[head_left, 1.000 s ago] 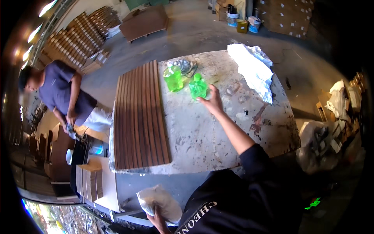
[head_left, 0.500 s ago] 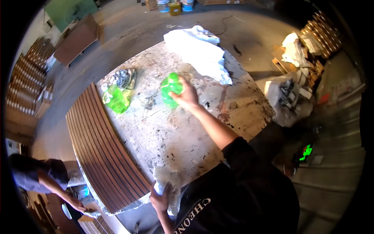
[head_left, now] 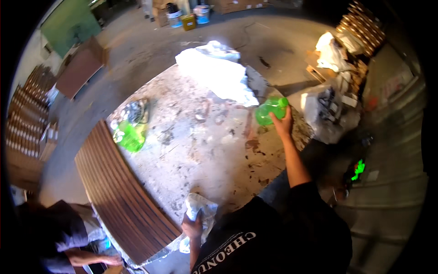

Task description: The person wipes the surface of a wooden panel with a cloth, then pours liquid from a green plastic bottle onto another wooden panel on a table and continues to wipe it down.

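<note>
At the right side of the worktable [head_left: 205, 155], my right hand [head_left: 284, 125] is closed round a translucent green plastic bottle [head_left: 266, 112], which lies tilted with its cap end to the right. My left hand [head_left: 193, 227] grips a crumpled white cloth [head_left: 200, 206] by the table's near edge. Beside that hand, a brown slatted panel [head_left: 125, 187] lies along the left side of the table. Beyond the panel sits a second green plastic container [head_left: 129, 136], touching a bunched grey rag [head_left: 137, 111]. A large white cloth [head_left: 219, 75] is heaped at the far edge.
At the lower left another person [head_left: 68, 233] works with a hand [head_left: 98, 259] low beside the table. Plastic bags [head_left: 326, 112] and wrapped bundles stand off to the right. Stacked slatted pieces [head_left: 29, 118] line the left, and buckets [head_left: 201, 14] stand on the far floor.
My right hand has carried the green bottle from mid-table to the right side, tipping it over sideways. My left hand keeps its cloth. The view has shifted, and the other person has leaned further in.
</note>
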Tool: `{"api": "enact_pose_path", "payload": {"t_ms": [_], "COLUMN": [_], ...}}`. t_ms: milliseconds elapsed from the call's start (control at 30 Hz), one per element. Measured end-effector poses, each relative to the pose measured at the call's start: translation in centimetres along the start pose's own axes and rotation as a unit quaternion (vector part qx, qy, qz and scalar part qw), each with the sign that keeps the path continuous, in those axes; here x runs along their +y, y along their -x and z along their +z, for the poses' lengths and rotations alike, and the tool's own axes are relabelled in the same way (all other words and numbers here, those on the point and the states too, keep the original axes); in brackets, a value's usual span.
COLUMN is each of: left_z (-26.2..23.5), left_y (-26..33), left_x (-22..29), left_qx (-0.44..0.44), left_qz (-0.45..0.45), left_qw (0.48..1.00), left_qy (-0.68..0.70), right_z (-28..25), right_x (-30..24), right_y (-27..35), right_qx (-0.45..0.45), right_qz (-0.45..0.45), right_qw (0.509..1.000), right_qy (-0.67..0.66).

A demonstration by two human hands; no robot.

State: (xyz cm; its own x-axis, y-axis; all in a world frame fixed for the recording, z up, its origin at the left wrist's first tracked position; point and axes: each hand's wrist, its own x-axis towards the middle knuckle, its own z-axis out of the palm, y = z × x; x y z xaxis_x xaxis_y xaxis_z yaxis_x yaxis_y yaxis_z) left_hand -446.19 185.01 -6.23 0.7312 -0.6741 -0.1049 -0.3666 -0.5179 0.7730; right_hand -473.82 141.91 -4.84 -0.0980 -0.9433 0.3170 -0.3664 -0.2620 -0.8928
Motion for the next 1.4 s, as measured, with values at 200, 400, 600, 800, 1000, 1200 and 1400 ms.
{"api": "enact_pose_path", "payload": {"t_ms": [200,400,600,800,1000,1200,1400], "left_z": [-0.4,1.2,0.7,1.0,2.0,1.6,1.6], "left_y": [-1.1,-1.4,-1.2,-1.0,-1.0,-1.1,-1.2], "left_x": [-0.9,-2.6,-2.7,-3.3,-3.9,-2.5,-2.3], "left_qx": [0.083,0.163,0.191,0.198,0.179,0.189,0.134], "left_qz": [0.042,0.145,0.189,0.189,0.184,0.176,0.132], "left_qw": [0.995,0.968,0.948,0.945,0.952,0.951,0.965], "left_qy": [-0.028,-0.128,-0.172,-0.176,-0.167,-0.171,-0.184], "right_z": [1.7,20.2,38.8,40.9,34.9,22.1,13.6], "right_x": [-11.8,-20.8,-27.9,-29.3,-23.3,-17.5,-10.9], "right_y": [2.8,7.0,10.8,10.2,6.9,-0.8,-6.6], "right_qx": [0.147,-0.316,-0.438,-0.513,-0.400,-0.277,-0.149], "right_qz": [-0.273,-0.279,-0.287,-0.255,-0.236,-0.172,-0.130], "right_qw": [0.949,0.885,0.844,0.819,0.885,0.942,0.972], "right_qy": [0.058,-0.200,-0.118,-0.012,-0.025,0.083,0.125]}}
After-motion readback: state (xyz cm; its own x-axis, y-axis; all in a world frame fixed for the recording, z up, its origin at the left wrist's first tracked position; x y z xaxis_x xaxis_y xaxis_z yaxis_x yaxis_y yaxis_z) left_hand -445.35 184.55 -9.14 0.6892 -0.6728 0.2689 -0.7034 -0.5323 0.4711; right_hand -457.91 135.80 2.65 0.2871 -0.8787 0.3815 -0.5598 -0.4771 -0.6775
